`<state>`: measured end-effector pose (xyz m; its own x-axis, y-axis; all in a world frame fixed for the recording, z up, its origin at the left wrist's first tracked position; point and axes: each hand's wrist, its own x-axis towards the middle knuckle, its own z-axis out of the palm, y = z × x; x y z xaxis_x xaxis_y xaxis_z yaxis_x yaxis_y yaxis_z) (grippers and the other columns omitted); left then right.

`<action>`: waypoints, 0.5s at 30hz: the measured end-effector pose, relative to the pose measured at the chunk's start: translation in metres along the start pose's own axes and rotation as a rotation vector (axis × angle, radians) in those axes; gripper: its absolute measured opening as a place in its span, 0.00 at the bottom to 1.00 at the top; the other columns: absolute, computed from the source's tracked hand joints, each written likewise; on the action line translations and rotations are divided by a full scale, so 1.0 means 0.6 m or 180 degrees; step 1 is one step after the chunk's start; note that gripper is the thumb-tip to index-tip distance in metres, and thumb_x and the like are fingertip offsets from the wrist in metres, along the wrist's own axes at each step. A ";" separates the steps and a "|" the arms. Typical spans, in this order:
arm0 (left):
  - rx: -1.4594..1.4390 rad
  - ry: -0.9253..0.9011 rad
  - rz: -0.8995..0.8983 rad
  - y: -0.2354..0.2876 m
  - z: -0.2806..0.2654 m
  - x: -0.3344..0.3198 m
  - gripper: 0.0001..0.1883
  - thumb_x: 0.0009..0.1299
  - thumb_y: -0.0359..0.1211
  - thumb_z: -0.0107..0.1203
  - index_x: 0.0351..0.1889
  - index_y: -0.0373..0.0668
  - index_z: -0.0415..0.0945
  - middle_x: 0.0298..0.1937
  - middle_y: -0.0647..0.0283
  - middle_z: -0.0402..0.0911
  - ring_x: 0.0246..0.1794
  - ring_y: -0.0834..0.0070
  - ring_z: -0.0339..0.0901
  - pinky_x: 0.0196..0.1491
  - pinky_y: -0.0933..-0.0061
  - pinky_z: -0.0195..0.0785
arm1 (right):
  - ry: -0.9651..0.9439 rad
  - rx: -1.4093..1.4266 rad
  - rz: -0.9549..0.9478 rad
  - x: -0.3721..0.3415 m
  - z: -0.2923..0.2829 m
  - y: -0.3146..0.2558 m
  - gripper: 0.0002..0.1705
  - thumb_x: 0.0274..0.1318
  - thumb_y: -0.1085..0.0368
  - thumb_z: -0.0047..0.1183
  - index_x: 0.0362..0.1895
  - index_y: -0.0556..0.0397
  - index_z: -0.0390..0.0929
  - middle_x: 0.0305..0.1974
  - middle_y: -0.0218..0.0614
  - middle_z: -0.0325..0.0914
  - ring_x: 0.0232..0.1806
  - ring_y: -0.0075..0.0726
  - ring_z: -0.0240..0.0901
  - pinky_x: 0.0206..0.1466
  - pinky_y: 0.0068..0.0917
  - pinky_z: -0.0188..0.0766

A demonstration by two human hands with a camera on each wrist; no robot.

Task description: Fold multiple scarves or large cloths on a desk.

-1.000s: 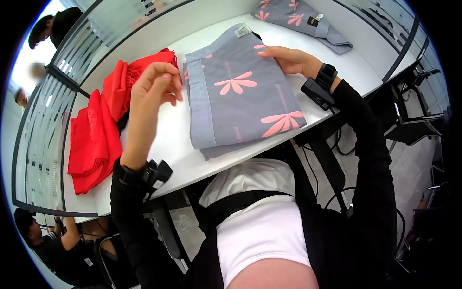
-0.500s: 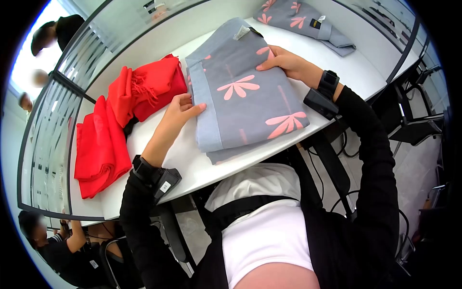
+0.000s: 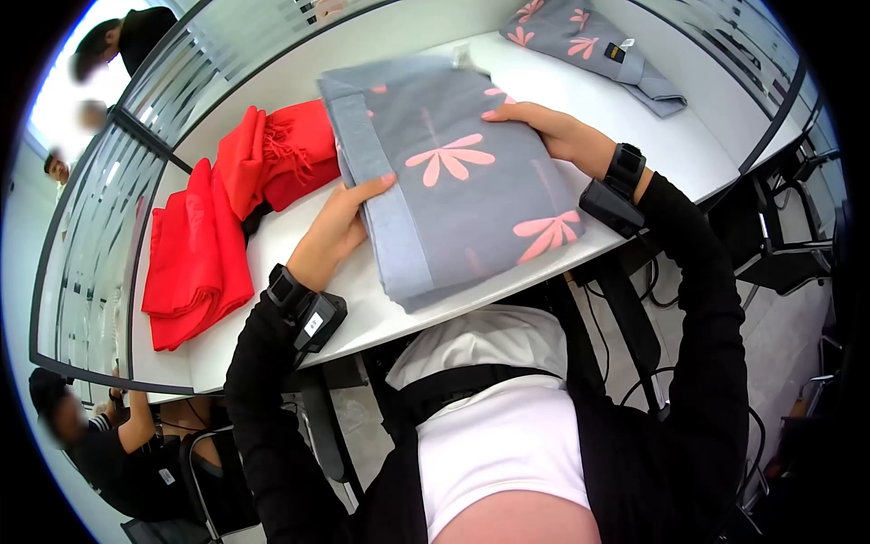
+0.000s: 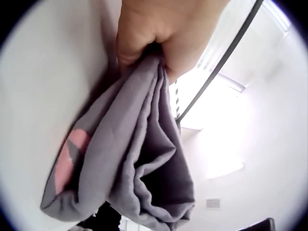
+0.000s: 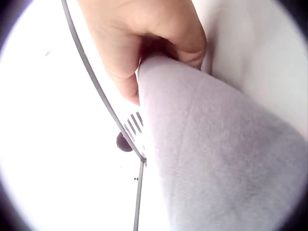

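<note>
A folded grey cloth (image 3: 453,208) with pink flower shapes and a paler border lies between my two hands, over the front of the white desk. My left hand (image 3: 333,227) grips its left edge, thumb on top and fingers beneath. In the left wrist view the folded layers of the grey cloth (image 4: 125,134) hang from that pinch. My right hand (image 3: 566,140) holds the opposite edge, its thumb over the upper face. The right wrist view shows the edge of the cloth (image 5: 211,139) between thumb and fingers. A blurred white tag (image 3: 464,57) sticks out at the far edge.
Red folded cloths (image 3: 195,254), one with a fringe (image 3: 281,150), lie on the desk at the left. Another grey flowered cloth (image 3: 594,50) with a dark label lies at the back right. Partitions (image 3: 100,236) border the desk (image 3: 362,317). Other people are beyond it.
My left hand came down from above the desk to the cloth's left edge and took hold. My right hand kept its edge. The cloth has shifted and turned slightly, its far edge now blurred.
</note>
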<state>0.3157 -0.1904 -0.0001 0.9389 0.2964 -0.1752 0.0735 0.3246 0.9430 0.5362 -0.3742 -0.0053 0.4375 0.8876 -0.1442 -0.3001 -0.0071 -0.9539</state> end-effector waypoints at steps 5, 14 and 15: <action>0.0510 0.0032 0.0553 0.011 -0.025 0.008 0.24 0.61 0.30 0.57 0.54 0.34 0.63 0.48 0.61 0.73 0.48 0.74 0.71 0.50 0.71 0.66 | -0.0386 -0.0606 -0.0070 -0.023 0.012 -0.007 0.25 0.49 0.61 0.56 0.51 0.57 0.69 0.45 0.35 0.73 0.46 0.25 0.69 0.47 0.23 0.68; 0.2176 -0.0451 0.1676 0.006 -0.133 0.004 0.18 0.67 0.30 0.47 0.55 0.37 0.65 0.56 0.58 0.67 0.56 0.71 0.65 0.56 0.71 0.59 | -0.0918 -0.2536 -0.1144 0.005 -0.032 -0.016 0.17 0.52 0.71 0.49 0.48 0.55 0.72 0.41 0.33 0.75 0.43 0.23 0.70 0.45 0.20 0.67; 0.1600 -0.1083 0.1512 0.022 -0.101 -0.007 0.17 0.67 0.31 0.47 0.54 0.38 0.67 0.58 0.56 0.67 0.56 0.70 0.65 0.56 0.71 0.59 | -0.1304 -0.2473 -0.1203 0.008 -0.030 -0.019 0.14 0.51 0.76 0.46 0.42 0.55 0.78 0.39 0.34 0.77 0.42 0.25 0.71 0.46 0.19 0.67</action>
<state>0.2922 -0.1331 -0.0039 0.9536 -0.0169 0.3006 -0.2958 -0.2396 0.9247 0.5569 -0.3779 0.0004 0.0152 0.9850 0.1720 0.5113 0.1402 -0.8479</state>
